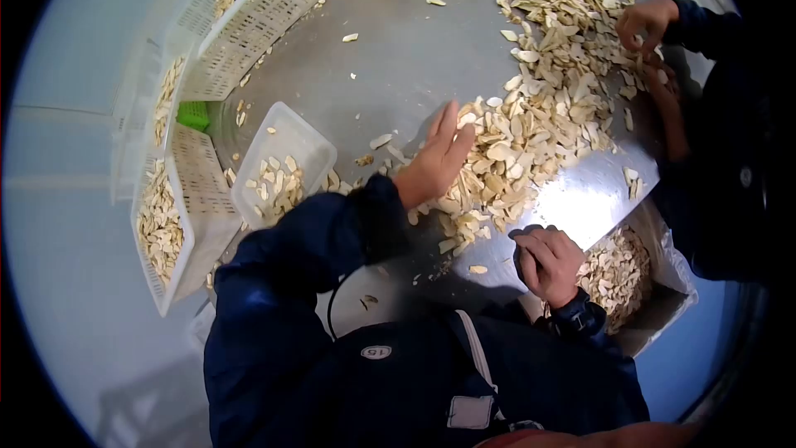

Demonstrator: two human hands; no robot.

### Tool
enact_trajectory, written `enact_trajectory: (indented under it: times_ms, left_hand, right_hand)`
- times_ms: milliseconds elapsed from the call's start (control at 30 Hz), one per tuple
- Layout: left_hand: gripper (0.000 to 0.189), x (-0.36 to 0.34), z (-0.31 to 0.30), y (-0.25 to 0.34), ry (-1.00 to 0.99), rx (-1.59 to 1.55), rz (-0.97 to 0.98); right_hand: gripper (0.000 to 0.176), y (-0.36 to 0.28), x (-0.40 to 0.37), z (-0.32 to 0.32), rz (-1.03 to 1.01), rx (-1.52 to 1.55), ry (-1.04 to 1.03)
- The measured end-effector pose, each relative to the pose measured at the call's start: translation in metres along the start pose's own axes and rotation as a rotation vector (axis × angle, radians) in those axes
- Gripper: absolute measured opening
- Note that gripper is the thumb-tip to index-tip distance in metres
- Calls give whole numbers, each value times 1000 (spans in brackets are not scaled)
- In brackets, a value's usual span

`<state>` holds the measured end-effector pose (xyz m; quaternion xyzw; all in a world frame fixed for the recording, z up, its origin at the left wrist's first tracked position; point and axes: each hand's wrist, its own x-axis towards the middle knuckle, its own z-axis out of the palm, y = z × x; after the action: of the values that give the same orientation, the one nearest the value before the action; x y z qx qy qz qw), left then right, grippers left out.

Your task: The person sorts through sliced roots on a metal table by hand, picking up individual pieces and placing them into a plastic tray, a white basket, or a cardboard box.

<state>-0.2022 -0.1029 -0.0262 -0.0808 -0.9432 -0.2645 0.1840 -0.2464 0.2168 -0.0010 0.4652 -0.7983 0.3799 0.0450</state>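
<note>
Pale slices [531,129]: one long heap on the metal desk [398,41], from the far edge to my hands. My left hand [439,158]: fingers straight and open, flat against the heap's near left side, gripping nothing. My right hand [551,265]: fingers loosely bent, near the desk's close edge beside the lined box [681,286] of slices; whether they hold anything, I cannot tell. White tub [311,139]: left, a few slices inside. Co-worker's hands [648,26]: right, at the heap's far side.
</note>
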Motion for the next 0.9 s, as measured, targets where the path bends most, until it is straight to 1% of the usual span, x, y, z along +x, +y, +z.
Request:
enact_trajectory:
  times_ms: [33, 100, 167, 200, 267, 300, 400, 433, 500, 533, 633, 733, 833, 900]
  left_hand:
    - [47, 0, -8, 23, -66, -194, -89]
    - [49, -33, -8, 11, 3, -26, -117]
    - [54, -63, -38, 26, -14, -17, -378]
    - [57, -71, -60, 46, -54, -82, -622]
    - [61, -131, -65, 65, 23, -33, -701]
    - [63, -147, -68, 74, 72, -3, -743]
    - [67, -182, -68, 91, 42, 106, -933]
    - [67, -190, -69, 90, 78, 127, -910]
    - [67, -192, -70, 70, 146, 165, -838]
    - [66, -190, -71, 56, 184, 247, -749]
    - [64, -177, -69, 25, 227, 336, -681]
    - [63, -139, -64, 11, 144, 365, -803]
    - [66, -110, -28, 4, -113, 529, -464]
    - [63, -77, -7, 40, 146, -33, -411]
  right_hand:
    - [30, -1, -1, 0, -12, -3, 22]
    - [30, 0, -1, 0, -26, -1, 57]
    - [28, 0, -2, 0, -5, 23, 60]
    - [27, -1, -3, -1, 5, 25, 56]
    - [24, -1, -4, 0, 8, 31, 61]
    - [23, -1, -4, 1, 6, 30, 70]
    - [23, -4, -1, 0, -5, 34, 50]
    - [23, -5, -2, 1, -10, 35, 45]
    - [23, -6, -1, 1, -11, 19, 54]
    - [23, -7, 0, 1, -18, 23, 57]
    - [23, -9, 1, 0, -23, 24, 69]
    - [22, -11, 1, 1, -6, 7, 71]
    - [21, -12, 1, 2, -5, -10, 67]
    - [21, -12, 1, 3, 2, -11, 58]
